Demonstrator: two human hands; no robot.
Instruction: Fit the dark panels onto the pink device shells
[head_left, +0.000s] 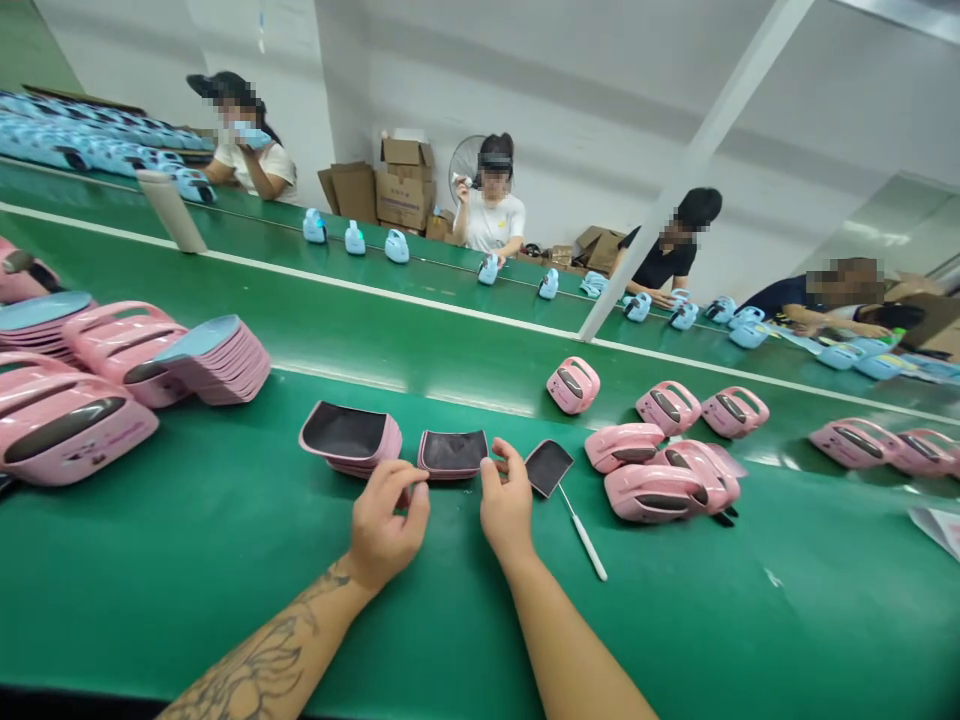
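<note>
Hands are both over the worktop (450,620), one at each side of a short stack of pink, dark-faced, curved rectangular panels (454,453). Left hand (390,520) is loosely curled, thumb and fingers narrowly apart at the stack's near left corner; whether it grips that corner cannot be told. Right hand (508,500) is half-open beside the stack's right edge, with nothing seen in it. Progress is judged partial: panels remain loose in this short stack and in a taller stack of pink, dark-lined panels (349,432) just to its left, while one loose dark rectangular panel (550,468) lies apart to the right. Pink plastic cases with loop handles (651,492), grouped toward the worktop's right edge, look formed, but whether their panels are fitted cannot be confirmed. Orientation: the short stack lies dark face up, long axis side to side, roughly parallel with the worktop's near edge. Taller stack, also dark face up, lies likewise. Single panel is turned askew. A slim white-handled tool with a thin metal shaft (589,548) points its shaft at that panel, its long axis slanting and its handle toward the worktop's near right corner.
</note>
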